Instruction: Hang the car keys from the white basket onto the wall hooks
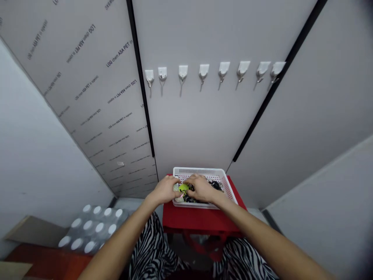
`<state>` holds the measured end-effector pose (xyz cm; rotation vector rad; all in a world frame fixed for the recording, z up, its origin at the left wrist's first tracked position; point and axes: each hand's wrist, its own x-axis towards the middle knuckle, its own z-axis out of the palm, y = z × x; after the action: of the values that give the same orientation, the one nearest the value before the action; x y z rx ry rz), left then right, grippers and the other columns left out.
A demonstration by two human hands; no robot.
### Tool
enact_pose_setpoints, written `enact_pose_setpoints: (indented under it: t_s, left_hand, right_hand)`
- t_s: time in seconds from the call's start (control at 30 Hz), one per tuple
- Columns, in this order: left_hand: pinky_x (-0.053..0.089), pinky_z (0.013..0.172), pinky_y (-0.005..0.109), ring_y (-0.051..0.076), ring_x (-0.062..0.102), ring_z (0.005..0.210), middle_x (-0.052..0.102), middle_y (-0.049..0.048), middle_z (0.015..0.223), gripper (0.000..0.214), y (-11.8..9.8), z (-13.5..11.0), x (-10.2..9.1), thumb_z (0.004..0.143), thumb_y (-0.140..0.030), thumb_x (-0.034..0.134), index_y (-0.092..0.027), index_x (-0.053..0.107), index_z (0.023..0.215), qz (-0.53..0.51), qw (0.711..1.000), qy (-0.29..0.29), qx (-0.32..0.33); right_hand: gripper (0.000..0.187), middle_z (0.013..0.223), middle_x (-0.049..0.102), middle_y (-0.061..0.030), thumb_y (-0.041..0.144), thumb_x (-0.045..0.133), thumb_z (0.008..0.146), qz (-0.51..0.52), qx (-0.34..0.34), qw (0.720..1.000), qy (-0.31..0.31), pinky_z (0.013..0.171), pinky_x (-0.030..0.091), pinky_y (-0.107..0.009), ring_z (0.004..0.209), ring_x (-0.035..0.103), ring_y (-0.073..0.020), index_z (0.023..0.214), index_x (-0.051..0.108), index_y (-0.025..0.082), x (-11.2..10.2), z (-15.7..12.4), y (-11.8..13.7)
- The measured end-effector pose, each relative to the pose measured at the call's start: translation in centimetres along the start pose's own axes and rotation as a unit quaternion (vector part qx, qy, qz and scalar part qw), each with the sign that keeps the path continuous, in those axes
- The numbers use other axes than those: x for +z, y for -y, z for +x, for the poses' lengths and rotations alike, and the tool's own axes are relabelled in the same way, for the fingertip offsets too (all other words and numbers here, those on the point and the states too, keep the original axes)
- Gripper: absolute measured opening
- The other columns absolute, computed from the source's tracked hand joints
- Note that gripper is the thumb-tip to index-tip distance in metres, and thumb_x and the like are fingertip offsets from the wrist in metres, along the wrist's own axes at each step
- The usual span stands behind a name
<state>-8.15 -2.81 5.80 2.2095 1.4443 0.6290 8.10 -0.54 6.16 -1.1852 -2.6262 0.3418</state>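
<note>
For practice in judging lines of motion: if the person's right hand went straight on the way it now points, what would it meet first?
The lime-green object in the white plastic basket. The right hand looks to be touching it or nearly so, though depth is hard to judge from this view.

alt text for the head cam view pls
The left hand and right hand reach into a white basket on a red stool, around a lime-green object among dark items. White wall hooks run above.

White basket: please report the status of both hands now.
Left hand at basket edge. Right hand over green item. Black items beside right hand. Grip on item: cannot tell.
</note>
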Motion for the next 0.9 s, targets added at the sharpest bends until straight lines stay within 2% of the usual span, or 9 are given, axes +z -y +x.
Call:
enact_pose_setpoints:
  t_s: [0.13, 0.23, 0.33, 0.43, 0.57, 0.67, 0.77, 0.83, 0.9]
  left_hand:
    - [0.033, 0.070, 0.029, 0.022, 0.046, 0.081, 0.054, 0.0082, 0.086, 0.031, -0.1, -0.3, 0.3, 0.054, -0.021, 0.051, -0.018, 0.054, 0.085, 0.011, 0.999, 0.031, -0.004]
    - [0.033, 0.068, 0.026, 0.019, 0.048, 0.075, 0.056, 0.0053, 0.079, 0.028, -0.2, -0.1, 0.7, 0.053, -0.011, 0.045, -0.018, 0.054, 0.079, -0.012, 1.000, 0.009, -0.011]
    - [0.034, 0.066, 0.024, 0.015, 0.048, 0.070, 0.056, 0.0023, 0.074, 0.027, -0.4, 0.0, 0.9, 0.051, -0.007, 0.042, -0.017, 0.054, 0.073, -0.052, 0.998, -0.017, -0.038]
    - [0.034, 0.062, 0.022, 0.012, 0.047, 0.064, 0.055, 0.0007, 0.072, 0.026, -0.9, 0.1, 0.8, 0.051, -0.006, 0.042, -0.016, 0.054, 0.072, -0.099, 0.993, -0.033, -0.062]
    - [0.033, 0.058, 0.019, 0.010, 0.044, 0.060, 0.054, -0.0008, 0.067, 0.021, -1.7, 0.6, 0.1, 0.053, -0.009, 0.045, -0.015, 0.054, 0.071, -0.208, 0.974, -0.055, -0.068]
    - [0.034, 0.054, 0.019, 0.009, 0.043, 0.057, 0.052, -0.0007, 0.061, 0.014, -2.1, 1.3, -0.5, 0.058, -0.022, 0.048, -0.013, 0.052, 0.068, -0.332, 0.935, -0.067, -0.101]
    - [0.033, 0.049, 0.019, 0.008, 0.044, 0.052, 0.050, -0.0009, 0.056, 0.026, -2.2, 1.8, -0.6, 0.061, -0.037, 0.045, -0.013, 0.049, 0.067, -0.430, 0.880, -0.065, -0.191]
    - [0.034, 0.050, 0.020, 0.009, 0.046, 0.050, 0.051, 0.0002, 0.056, 0.035, -2.2, 2.0, -0.2, 0.062, -0.046, 0.041, -0.013, 0.049, 0.068, -0.494, 0.834, -0.005, -0.246]
    - [0.035, 0.052, 0.022, 0.010, 0.048, 0.051, 0.053, 0.0017, 0.057, 0.039, -2.4, 2.2, 0.4, 0.063, -0.049, 0.038, -0.012, 0.049, 0.069, -0.571, 0.776, 0.061, -0.261]
  right_hand:
    - [0.030, 0.086, 0.057, -0.0074, 0.027, 0.047, 0.058, -0.057, 0.010, 0.996, 0.072, 0.072, 0.028, -0.038, 0.087, 0.043, -0.0235, 0.086, 0.055, 0.021, -0.1, 0.9, 1.2]
    - [0.029, 0.083, 0.057, -0.0090, 0.029, 0.049, 0.056, -0.082, 0.020, 0.986, 0.142, 0.071, 0.029, -0.039, 0.085, 0.045, -0.0252, 0.083, 0.056, 0.021, -0.5, 2.0, 1.5]
    - [0.027, 0.077, 0.058, -0.0077, 0.029, 0.051, 0.054, -0.086, 0.020, 0.979, 0.186, 0.069, 0.030, -0.039, 0.080, 0.047, -0.0249, 0.079, 0.057, 0.022, -0.8, 2.7, 1.3]
    - [0.026, 0.072, 0.058, -0.0045, 0.029, 0.054, 0.051, -0.067, 0.014, 0.982, 0.178, 0.067, 0.032, -0.035, 0.077, 0.048, -0.0227, 0.075, 0.057, 0.022, -1.1, 2.8, 0.7]
    - [0.024, 0.067, 0.056, 0.0002, 0.027, 0.054, 0.053, 0.027, -0.002, 0.992, 0.125, 0.060, 0.034, -0.026, 0.065, 0.048, -0.0146, 0.076, 0.055, 0.021, -1.9, 2.2, -0.3]
    - [0.023, 0.066, 0.054, 0.0005, 0.022, 0.053, 0.054, 0.059, -0.013, 0.996, 0.061, 0.058, 0.033, -0.023, 0.061, 0.046, -0.0121, 0.077, 0.053, 0.018, -2.7, 1.5, -0.8]
    - [0.018, 0.068, 0.053, -0.0017, 0.016, 0.049, 0.057, 0.059, -0.032, 0.997, -0.025, 0.060, 0.034, -0.023, 0.066, 0.044, -0.0132, 0.075, 0.051, 0.017, -3.4, 0.8, -1.1]
    - [0.018, 0.072, 0.052, -0.0034, 0.012, 0.046, 0.058, 0.073, -0.044, 0.993, -0.079, 0.063, 0.035, -0.024, 0.072, 0.044, -0.0140, 0.075, 0.050, 0.016, -3.8, 0.5, -1.1]
    - [0.022, 0.078, 0.052, -0.0044, 0.007, 0.043, 0.057, 0.090, -0.060, 0.988, -0.112, 0.068, 0.035, -0.026, 0.077, 0.043, -0.0145, 0.076, 0.049, 0.016, -3.8, 0.4, -1.1]
